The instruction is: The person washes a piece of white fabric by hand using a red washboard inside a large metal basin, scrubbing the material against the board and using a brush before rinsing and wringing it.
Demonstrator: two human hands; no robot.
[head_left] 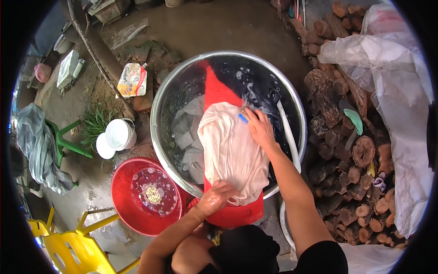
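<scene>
A pale cream garment [232,157] lies wet and creased over a red washboard [239,217], which leans across a large round metal tub [156,118]. My right hand [258,129] is closed around a scrub brush [243,118] at the garment's far right part; only some of its blue part shows. At the near left edge, the fingers of my left hand [216,197] pinch the garment's cloth. Grey cloth [194,153] sits in the water to the left of the board, and dark cloth [264,102] to its right. A white pole-like handle [288,134] rests along the tub's right side.
A red basin [119,205] of soapy water stands at the tub's near left. Further left are a white bucket [122,135], a yellow chair [77,251] and a green stool [68,144] bearing grey cloth. Stacked logs [337,150] and white plastic sheeting [397,114] line the right.
</scene>
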